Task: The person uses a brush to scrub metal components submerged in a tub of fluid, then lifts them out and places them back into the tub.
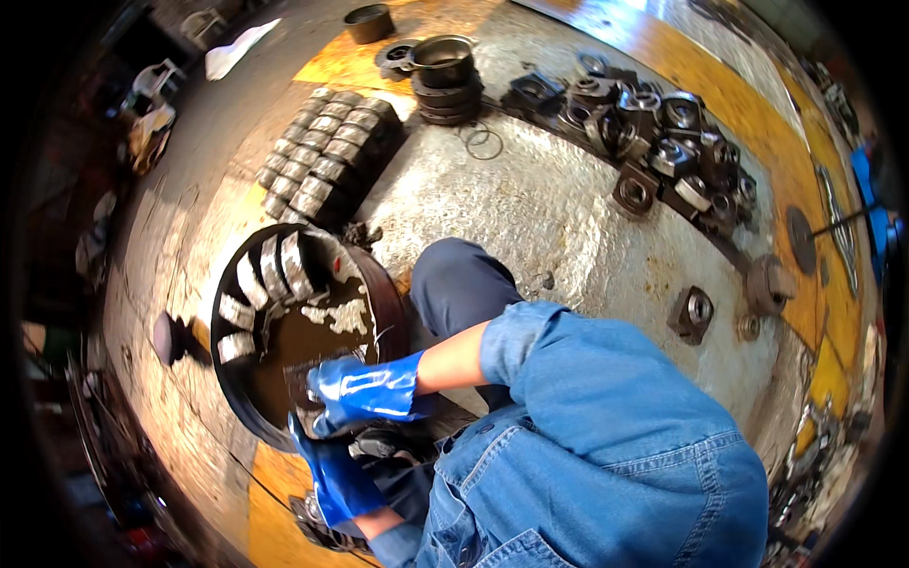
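Both my hands wear blue rubber gloves and are over the near part of a round black tub of brown liquid. My right hand is closed on a dark, blocky metal part, partly hidden by the glove. Just below it, my left hand reaches up, its fingers closed against the lower edge of the same part. Several pale metal rings lean along the tub's far and left inner wall. Whitish foam floats on the liquid.
Beyond the tub stand rows of stacked metal rings. A pot on stacked rings stands farther back. Greasy bearing housings are heaped at the far right, with a single housing nearer. A dark knob-shaped object stands left of the tub.
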{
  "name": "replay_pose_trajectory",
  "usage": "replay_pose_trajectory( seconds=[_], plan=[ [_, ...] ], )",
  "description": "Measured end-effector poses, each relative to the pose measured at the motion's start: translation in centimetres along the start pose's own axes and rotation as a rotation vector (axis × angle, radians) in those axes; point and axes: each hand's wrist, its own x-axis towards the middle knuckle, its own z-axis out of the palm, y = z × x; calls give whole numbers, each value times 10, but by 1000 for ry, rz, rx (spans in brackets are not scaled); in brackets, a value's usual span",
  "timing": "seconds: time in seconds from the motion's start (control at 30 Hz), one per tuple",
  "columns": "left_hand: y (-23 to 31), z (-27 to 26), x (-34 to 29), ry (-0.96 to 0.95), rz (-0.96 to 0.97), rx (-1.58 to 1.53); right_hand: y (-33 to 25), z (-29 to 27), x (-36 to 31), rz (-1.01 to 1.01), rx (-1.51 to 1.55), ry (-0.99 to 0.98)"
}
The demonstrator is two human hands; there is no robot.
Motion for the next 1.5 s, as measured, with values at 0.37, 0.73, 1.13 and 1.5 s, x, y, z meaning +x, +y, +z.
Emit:
replay_pose_trajectory(
  seconds=[0.37,0.73,1.13,1.5],
  plan=[
    [28,-7,30,445,14,106,-3,-70,8,270,581,-223],
    [75,214,52,-159,385,443,46,-175,-10,290,646,225],
    [-19,465,-68,-693,336,799,-3,-453,-314,899,-362,1367],
    [27,172,-4,-131,283,610,13,-263,-83,482,-521,486]
  ],
)
